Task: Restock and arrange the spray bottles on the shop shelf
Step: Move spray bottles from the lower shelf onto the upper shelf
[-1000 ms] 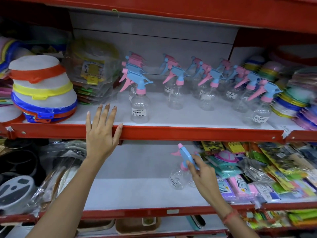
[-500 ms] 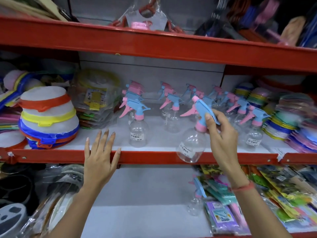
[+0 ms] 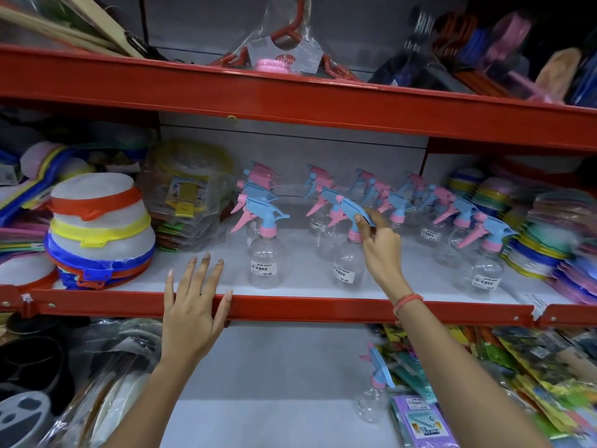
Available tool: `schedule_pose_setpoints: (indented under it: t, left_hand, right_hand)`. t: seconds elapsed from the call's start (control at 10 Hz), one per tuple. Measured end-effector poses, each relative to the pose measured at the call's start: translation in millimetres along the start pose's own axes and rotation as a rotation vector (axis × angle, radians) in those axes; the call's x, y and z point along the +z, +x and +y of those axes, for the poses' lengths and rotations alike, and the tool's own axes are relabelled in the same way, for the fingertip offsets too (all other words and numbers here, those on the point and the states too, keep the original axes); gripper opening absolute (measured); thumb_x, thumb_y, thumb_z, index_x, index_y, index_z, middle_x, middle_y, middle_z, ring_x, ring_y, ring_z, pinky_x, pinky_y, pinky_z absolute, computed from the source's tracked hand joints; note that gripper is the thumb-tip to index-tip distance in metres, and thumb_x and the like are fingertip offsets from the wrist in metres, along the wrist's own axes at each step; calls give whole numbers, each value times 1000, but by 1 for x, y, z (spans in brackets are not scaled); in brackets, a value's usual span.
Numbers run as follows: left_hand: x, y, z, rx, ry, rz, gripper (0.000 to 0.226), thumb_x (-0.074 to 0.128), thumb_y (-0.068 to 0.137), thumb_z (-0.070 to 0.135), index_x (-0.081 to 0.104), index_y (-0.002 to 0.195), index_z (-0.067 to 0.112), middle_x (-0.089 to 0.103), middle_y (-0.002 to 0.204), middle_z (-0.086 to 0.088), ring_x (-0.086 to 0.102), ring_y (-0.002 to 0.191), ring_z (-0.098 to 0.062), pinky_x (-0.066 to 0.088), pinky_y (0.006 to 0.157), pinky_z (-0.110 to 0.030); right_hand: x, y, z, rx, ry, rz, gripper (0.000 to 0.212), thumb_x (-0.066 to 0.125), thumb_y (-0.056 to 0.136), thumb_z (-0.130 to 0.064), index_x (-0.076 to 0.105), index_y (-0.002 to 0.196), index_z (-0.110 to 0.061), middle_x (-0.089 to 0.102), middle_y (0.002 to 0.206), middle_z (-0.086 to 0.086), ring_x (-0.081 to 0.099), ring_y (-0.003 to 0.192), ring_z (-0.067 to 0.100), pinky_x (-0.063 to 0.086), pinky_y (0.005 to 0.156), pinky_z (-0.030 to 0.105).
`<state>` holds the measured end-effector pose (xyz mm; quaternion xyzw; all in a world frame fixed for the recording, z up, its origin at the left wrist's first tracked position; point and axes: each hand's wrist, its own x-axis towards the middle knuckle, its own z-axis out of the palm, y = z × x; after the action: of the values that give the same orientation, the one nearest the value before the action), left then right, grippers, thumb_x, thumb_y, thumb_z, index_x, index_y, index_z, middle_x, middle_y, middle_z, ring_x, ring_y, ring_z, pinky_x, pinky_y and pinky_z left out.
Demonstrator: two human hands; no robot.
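Observation:
Several clear spray bottles with blue-and-pink trigger heads stand in rows on the middle shelf. My right hand grips the blue head of one spray bottle, which rests on the shelf near its front, in the second row from the left. A front-row bottle stands to its left, another at the right. My left hand lies flat and spread on the shelf's red front edge. One more spray bottle stands on the lower shelf.
Stacked white bowls with coloured rims and bagged goods fill the shelf's left side. Stacks of coloured plates sit at the right. Packets crowd the lower shelf's right side. Hangers lie on the top shelf.
My right hand lifted a spray bottle from the lower shelf and set it down on the middle shelf. The left hand stayed on the shelf edge. The view tilted upward.

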<state>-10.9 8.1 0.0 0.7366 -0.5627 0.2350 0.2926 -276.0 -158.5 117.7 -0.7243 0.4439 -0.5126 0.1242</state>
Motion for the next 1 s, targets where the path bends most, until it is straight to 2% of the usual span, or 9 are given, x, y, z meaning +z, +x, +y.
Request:
schedule_pose_setpoints:
  t: [0.1,0.2,0.3,0.4,0.5,0.6,0.8,0.9,1.0]
  left_hand:
    - [0,1,0,-4,-5,-12,61,24,99,50,40,148,18,41,156,-11,33,146,-30,13,122,-53]
    - [1,2,0,-8,-7,-19,62,22,99,51,39,149,18,40,157,-11,32,147,-30,12,122,-53]
    - [1,3,0,-6,-6,-25,63,20,100,52,40,149,17,40,156,-12,33,147,-31,12,121,-53]
    - [1,4,0,-1,-6,-20,63,20,100,52,41,148,17,42,155,-13,34,146,-32,12,122,-52]
    - [1,4,0,3,-4,-10,62,22,100,51,42,148,16,42,155,-13,34,146,-32,12,122,-51]
    - [1,4,0,2,4,-6,62,22,100,50,42,148,16,42,155,-13,34,145,-32,12,122,-51]
    - [2,4,1,2,9,13,61,23,100,49,41,148,16,41,155,-13,34,146,-32,12,122,-51]
    - [3,3,1,0,13,26,61,22,100,50,42,147,16,43,154,-13,34,146,-32,13,121,-52]
    - [3,2,1,4,19,47,61,23,100,49,42,147,16,43,154,-14,33,146,-32,13,122,-52]
  right_hand:
    - [1,-2,3,57,99,-8,41,46,97,-40,51,130,-16,63,80,7,49,51,8,32,41,15]
    - [0,-11,7,135,302,-50,59,60,89,-40,36,139,-22,62,113,4,63,73,-6,44,64,7]
    - [4,-23,17,182,282,-129,97,82,69,-38,21,143,-21,54,125,-1,54,113,12,42,95,28]
    - [14,-34,32,191,94,-123,106,90,52,-42,29,133,-12,48,127,8,50,120,28,46,99,43]
    - [16,-37,36,183,8,-120,93,91,50,-40,37,119,-8,41,116,6,52,110,31,49,89,43]
    - [13,-34,37,183,65,-193,85,90,58,-32,38,122,-10,47,123,9,53,109,25,44,83,31]
    - [-2,-26,52,210,329,-539,80,76,79,-17,27,141,-21,35,147,0,31,141,19,36,112,39]
    - [-4,-24,57,181,342,-596,87,74,81,-22,20,148,-25,26,156,-4,24,145,20,35,114,41]
    - [-1,-29,54,148,232,-498,110,78,69,-43,7,152,-28,20,160,-4,23,146,15,32,116,41]
